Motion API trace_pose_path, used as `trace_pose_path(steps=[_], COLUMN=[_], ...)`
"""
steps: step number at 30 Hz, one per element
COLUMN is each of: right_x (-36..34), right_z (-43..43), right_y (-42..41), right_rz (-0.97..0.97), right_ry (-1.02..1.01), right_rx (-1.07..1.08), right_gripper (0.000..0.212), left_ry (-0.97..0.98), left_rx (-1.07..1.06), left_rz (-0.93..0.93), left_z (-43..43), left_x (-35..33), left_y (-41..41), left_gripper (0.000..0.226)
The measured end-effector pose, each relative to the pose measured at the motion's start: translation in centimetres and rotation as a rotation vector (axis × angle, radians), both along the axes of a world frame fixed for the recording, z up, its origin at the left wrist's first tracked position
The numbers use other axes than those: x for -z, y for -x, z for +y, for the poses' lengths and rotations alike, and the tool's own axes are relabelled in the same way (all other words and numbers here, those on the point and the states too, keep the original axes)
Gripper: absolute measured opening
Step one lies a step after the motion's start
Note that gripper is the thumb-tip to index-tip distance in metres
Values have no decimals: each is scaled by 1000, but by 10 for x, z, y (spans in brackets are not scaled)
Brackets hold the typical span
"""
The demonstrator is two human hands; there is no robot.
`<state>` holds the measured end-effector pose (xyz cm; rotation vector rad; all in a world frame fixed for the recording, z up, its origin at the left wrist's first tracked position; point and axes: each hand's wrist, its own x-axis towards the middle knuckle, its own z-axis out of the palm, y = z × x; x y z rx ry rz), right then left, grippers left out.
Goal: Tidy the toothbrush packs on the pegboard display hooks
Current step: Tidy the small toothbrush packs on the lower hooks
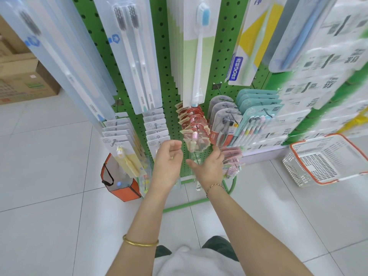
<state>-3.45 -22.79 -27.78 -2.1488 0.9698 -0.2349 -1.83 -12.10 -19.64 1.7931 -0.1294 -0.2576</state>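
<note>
A green pegboard [169,76] carries rows of toothbrush packs on hooks. In the lower middle hangs a row of red-and-clear toothbrush packs [194,126]. My left hand [168,162] is raised just left of the front pack of that row, fingers loosely curled, holding nothing that I can see. My right hand [209,168] is below and right of the same pack, fingers spread and relaxed, its fingertips near the pack's lower edge. White packs [157,128] hang left of my left hand, grey packs [225,118] and teal packs [256,114] to the right.
Long toothbrush packs [135,56] hang from the upper hooks. Pink packs [232,158] hang low by my right hand. A white and orange basket [326,160] sits on the floor at right, an orange bag [121,184] at the rack's left foot, cardboard boxes [25,80] far left.
</note>
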Motion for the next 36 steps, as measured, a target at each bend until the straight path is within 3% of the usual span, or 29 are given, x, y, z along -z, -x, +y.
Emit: trace_pose_path(steps=[3, 9, 12, 18, 23, 27, 36], right_x=[-3, -15, -23, -35, -23, -16, -9], right_z=[-4, -9, 3, 23, 32, 38, 55], right_y=[15, 25, 18, -15, -38, -42, -27], right_rz=[-28, -33, -76, -95, -61, -91, -304], right_ry=[-33, -124, -182, -271, -306, -321, -403], right_rx=[-44, -250, -358, -499, -416, -373, -184], right_gripper=[89, 38, 24, 39, 31, 12, 21], left_ry=[-6, 53, 43, 40, 17, -16, -45], left_rx=[-44, -197, -268, -332, -300, -185, 81], left_rz=[20, 78, 124, 168, 164, 150, 109], left_z=[3, 8, 17, 32, 51, 67, 98], left_x=[5, 11, 14, 18, 16, 12, 16], left_y=[6, 20, 31, 42, 31, 10, -26], left_gripper=[27, 22, 23, 26, 25, 28, 31])
